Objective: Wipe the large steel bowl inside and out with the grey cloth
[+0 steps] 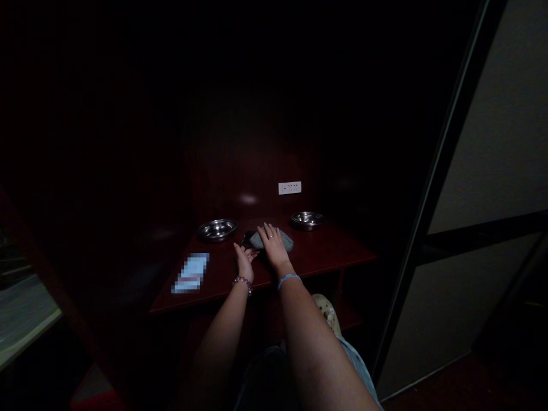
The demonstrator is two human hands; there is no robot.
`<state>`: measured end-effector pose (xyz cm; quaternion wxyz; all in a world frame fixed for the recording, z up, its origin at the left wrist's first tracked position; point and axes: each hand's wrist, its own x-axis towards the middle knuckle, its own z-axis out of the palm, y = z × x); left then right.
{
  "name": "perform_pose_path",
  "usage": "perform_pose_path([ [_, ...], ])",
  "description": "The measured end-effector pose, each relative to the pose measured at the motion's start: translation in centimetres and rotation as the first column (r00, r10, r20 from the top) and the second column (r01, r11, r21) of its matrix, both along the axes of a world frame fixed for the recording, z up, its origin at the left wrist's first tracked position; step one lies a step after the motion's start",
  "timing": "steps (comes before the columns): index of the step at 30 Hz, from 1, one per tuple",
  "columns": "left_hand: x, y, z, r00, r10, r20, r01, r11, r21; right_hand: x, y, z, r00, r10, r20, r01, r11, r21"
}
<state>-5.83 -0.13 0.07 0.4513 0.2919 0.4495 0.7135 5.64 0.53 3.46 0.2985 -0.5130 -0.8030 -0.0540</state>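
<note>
Beside a tall pale sliding panel, a dark red wooden table is seen in a dimly lit recess, with two bare arms stretched over its front edge. The right hand is laid flat, fingers spread and released, on a grey cloth that lies near the middle of the table, between two metal bowls. The left hand is placed just beside the cloth's left edge, fingertips at a small dark object (too dark to be identified); whether anything is grasped cannot be told. The larger bowl is set to the left of the cloth, the smaller bowl to the right near the back. A pale card is left lying toward the table's left front. A white socket plate is fixed to the back wall above. A beaded bracelet is worn on the left wrist, a blue band on the right.
</note>
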Motion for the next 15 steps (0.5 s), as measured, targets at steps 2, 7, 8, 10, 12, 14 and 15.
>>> perform_pose_path([
  [2,0.1,-0.1,0.0,0.999,-0.021,-0.043,0.021,1.000,0.011,0.0,0.0,0.2,0.997,-0.008,-0.075,0.010,1.000,0.021],
  [7,0.4,0.1,-0.1,0.984,-0.046,-0.174,0.055,0.997,0.049,-0.4,-0.2,1.5,0.923,-0.134,-0.361,0.155,0.987,0.031],
  [8,0.4,0.1,-0.1,0.981,-0.033,-0.190,0.044,0.998,0.054,-0.6,-0.2,1.8,0.886,-0.191,-0.423,0.211,0.977,0.001],
  [10,0.5,0.2,-0.2,0.979,0.002,-0.205,0.009,0.998,0.054,-1.0,-0.2,2.4,0.801,-0.306,-0.515,0.306,0.948,-0.087],
  [12,0.6,0.2,-0.4,0.976,0.031,-0.217,-0.020,0.998,0.053,-1.2,0.0,2.7,0.739,-0.408,-0.536,0.368,0.911,-0.185],
  [14,0.5,0.2,-0.6,0.972,0.041,-0.231,-0.027,0.998,0.064,-1.0,0.4,2.6,0.745,-0.479,-0.464,0.424,0.877,-0.226],
  [15,0.5,0.1,-0.6,0.971,0.043,-0.234,-0.027,0.997,0.071,-0.9,0.6,2.4,0.763,-0.499,-0.411,0.449,0.866,-0.218],
])
